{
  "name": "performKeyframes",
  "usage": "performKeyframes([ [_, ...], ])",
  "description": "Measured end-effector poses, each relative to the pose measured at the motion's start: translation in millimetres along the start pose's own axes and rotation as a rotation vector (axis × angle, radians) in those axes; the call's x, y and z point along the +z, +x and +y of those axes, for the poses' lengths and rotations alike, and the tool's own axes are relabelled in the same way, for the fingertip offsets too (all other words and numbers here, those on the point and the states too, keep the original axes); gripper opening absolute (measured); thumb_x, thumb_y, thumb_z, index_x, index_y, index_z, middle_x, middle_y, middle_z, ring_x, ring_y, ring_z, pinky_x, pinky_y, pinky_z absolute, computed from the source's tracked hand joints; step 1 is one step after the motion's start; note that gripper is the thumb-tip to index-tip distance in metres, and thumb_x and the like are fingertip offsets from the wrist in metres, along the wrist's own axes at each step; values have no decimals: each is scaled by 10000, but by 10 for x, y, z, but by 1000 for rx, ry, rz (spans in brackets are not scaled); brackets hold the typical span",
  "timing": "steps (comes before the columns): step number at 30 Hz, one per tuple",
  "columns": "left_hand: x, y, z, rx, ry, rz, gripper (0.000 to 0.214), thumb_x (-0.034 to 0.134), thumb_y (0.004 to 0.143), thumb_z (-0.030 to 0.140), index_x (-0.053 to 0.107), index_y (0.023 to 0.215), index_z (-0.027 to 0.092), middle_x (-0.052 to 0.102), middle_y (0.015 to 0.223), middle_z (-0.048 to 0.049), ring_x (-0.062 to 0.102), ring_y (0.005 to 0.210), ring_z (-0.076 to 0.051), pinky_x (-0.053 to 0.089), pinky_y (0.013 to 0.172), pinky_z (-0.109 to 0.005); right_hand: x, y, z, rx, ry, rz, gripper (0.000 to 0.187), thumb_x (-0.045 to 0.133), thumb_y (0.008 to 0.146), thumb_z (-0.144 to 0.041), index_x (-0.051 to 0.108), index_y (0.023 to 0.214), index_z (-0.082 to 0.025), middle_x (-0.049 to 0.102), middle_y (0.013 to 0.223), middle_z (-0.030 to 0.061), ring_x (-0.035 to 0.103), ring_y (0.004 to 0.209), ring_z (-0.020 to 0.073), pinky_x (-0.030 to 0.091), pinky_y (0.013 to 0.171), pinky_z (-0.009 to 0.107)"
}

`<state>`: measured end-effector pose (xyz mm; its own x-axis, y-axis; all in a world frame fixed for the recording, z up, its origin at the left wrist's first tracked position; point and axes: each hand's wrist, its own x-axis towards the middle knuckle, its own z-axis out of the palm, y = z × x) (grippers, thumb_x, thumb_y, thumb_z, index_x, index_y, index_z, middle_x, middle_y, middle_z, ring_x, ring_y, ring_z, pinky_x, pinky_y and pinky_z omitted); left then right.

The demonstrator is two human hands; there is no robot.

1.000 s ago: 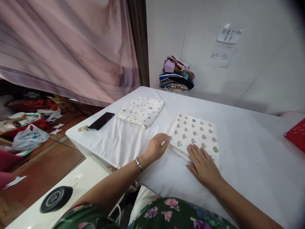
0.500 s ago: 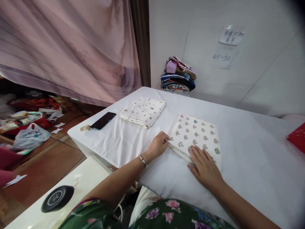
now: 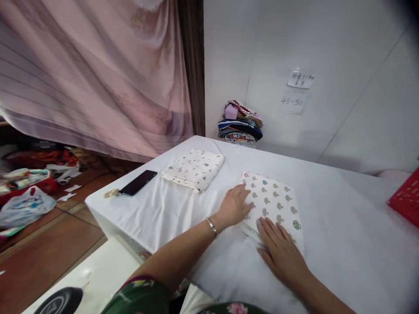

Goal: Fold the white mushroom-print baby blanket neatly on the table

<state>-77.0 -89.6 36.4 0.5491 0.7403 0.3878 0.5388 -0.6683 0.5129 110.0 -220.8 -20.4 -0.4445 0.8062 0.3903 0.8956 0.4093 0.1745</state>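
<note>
A folded white cloth with grey mushroom prints (image 3: pixel 273 200) lies in front of me, a few of the mushrooms red, blue or green. My left hand (image 3: pixel 234 204) is at its left edge, fingers spread and reaching over the cloth. My right hand (image 3: pixel 283 246) rests flat on the near part of the same cloth, fingers stretched out. Farther left lies a second folded white cloth with small scattered prints (image 3: pixel 194 169), apart from both hands.
A black phone (image 3: pixel 139 182) with a beige strap lies near the left edge of the white-covered table (image 3: pixel 347 226). Folded clothes (image 3: pixel 240 122) are stacked by the wall. A red item (image 3: pixel 407 198) is at far right. A round black object (image 3: pixel 60 301) sits on a lower white surface.
My left hand has let go of the mushroom cloth's near left corner and moved right and up over its left edge, fingers now spread. My right hand stays flat on the cloth. The view has tilted up.
</note>
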Motion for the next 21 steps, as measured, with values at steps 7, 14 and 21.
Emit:
performKeyframes([
  [7,213,-128,-114,35,205,-127,453,438,887,409,445,1283,189,351,1454,-80,215,1378,-232,319,1060,-433,-60,-157,11,-25,97,-23,612,450,905,-330,227,1457,-187,340,1457,74,310,1338,242,336,1056,445],
  [14,176,-121,-88,-19,134,-133,438,450,879,382,464,1271,189,334,1465,-63,173,1389,-264,339,1051,-463,-253,-308,445,534,471,28,463,446,884,-426,489,1317,-270,430,1409,22,369,1305,254,335,1068,457],
  [21,206,-123,-130,-211,17,-82,449,448,874,355,457,1289,184,243,1495,-120,320,1327,-288,360,1034,-452,-262,-31,854,1308,1071,37,818,571,769,-557,269,1444,-209,452,1380,139,523,1171,285,513,889,378],
])
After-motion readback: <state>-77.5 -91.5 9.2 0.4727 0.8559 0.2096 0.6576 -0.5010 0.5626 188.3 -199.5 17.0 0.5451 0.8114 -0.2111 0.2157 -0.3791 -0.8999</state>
